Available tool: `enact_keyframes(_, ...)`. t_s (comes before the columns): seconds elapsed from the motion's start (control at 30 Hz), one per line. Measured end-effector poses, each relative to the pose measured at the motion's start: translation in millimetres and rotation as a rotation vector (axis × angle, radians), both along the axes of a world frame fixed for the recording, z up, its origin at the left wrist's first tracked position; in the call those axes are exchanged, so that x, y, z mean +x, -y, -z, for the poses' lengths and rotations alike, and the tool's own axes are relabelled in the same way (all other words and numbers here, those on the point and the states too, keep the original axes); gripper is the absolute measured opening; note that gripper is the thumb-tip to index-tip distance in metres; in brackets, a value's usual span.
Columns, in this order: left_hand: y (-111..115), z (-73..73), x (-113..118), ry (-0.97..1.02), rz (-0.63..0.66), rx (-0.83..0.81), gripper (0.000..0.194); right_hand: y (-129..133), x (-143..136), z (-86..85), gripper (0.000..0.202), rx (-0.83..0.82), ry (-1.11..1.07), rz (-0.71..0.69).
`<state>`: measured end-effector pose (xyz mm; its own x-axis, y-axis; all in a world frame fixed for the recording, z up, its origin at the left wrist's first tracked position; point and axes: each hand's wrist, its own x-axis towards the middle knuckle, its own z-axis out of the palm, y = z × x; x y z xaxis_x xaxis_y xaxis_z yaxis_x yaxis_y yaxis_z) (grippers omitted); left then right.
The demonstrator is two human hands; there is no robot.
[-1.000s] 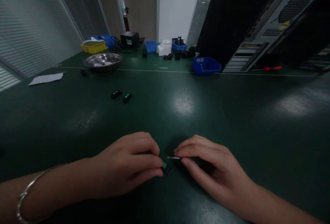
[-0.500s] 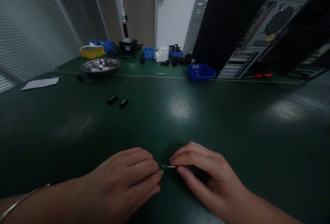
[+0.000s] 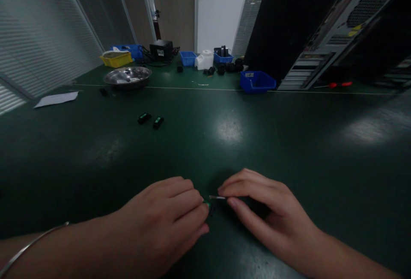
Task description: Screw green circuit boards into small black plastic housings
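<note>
My left hand (image 3: 170, 217) is closed around a small green and black piece (image 3: 210, 206), of which only the end shows past the fingertips. Between the thumb and fingertips of my right hand (image 3: 269, 210) is a thin metal rod (image 3: 217, 197), pointing left. The rod's tip lies close to the green piece; whether they touch I cannot tell. Farther up the table, a black part with a green top (image 3: 144, 118) lies beside a second such part (image 3: 158, 122).
Across the green table (image 3: 192, 150) stand a metal bowl (image 3: 127, 83), a yellow basket (image 3: 116, 60), a blue bin (image 3: 257, 83) and a white device (image 3: 204, 60). Paper (image 3: 57, 99) lies at left. Computer cases (image 3: 316, 63) and a red-handled tool (image 3: 340, 84) are at right.
The camera view has tilted slightly down and turned a little left, so everything sits higher and farther right. Both hands keep their grips and nearly the same spacing.
</note>
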<state>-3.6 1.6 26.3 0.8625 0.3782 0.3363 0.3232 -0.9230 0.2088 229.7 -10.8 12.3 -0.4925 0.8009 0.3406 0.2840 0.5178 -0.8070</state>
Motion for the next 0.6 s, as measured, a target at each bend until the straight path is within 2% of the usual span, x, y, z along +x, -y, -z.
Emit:
enact_keyframes(0.17,-0.6,-0.7,2.2,-0.007,-0.003,-0.027,0.027,0.9,0.1,-1.7,0.021,0.027,0.017,0.008)
enact_keyframes(0.4,3.2,-6.0,2.6,-0.114,0.031,0.07,0.019,2.4,-0.2,-2.3,0.018,0.025,0.018,0.016)
enact_keyframes(0.6,0.9,1.4,4.2,-0.1,0.028,0.028,0.021,2.3,-0.9,-1.7,0.017,0.033,0.024,0.014)
